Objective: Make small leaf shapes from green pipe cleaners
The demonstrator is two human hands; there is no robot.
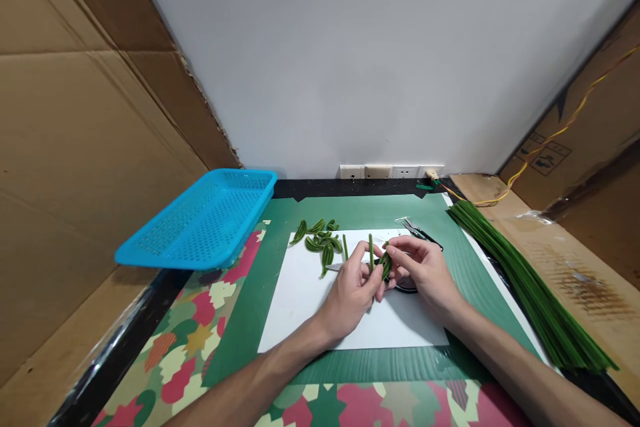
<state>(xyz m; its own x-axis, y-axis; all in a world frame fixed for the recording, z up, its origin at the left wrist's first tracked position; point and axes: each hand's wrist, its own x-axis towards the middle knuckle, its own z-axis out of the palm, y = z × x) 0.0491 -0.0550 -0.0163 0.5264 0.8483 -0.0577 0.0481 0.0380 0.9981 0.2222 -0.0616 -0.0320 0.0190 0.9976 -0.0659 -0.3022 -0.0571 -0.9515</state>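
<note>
My left hand (349,292) and my right hand (423,268) meet over a white sheet (295,317). Between their fingertips is a leaf shape bent from green pipe cleaner (387,264), gripped from both sides. A short straight pipe cleaner piece (371,248) rises by my left fingers; I cannot tell if they hold it. Scissors lie under my hands, with a blade (333,267) out to the left and a black handle (407,289) partly hidden. Several finished-looking pipe cleaner leaves (326,255) are scattered at the sheet's far left, beside another short piece (345,247).
Black-handled pliers (424,235) rest beyond my right hand. A long bundle of green pipe cleaners (530,287) lies along the right. On the left stands a blue perforated basket (173,257). Cardboard walls (100,113) flank the green mat (240,320); sockets (391,172) line the back wall.
</note>
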